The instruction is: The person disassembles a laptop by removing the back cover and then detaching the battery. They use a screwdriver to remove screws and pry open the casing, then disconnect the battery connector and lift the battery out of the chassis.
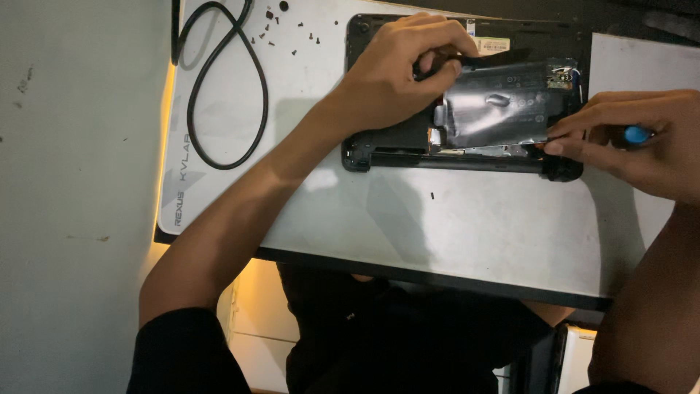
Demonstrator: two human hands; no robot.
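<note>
grey mat: pale work surface nearest the viewer, bearing one stray screw.
right hand: fingers closed around a blue-tipped tool, fingertips touching the right edge of the battery pack.
battery pack: flat, black, glossy, tilted up out of its bay; judged partly freed, not yet lifted clear.
laptop base: black, opened, lying across the mat's far half.
left hand: curled, pinching a dark part at the pack's upper left corner.
progress: screws appear already removed; the pack remains in the base.
loose screws: scattered at the far edge.
black cable: looped, far left.
</note>
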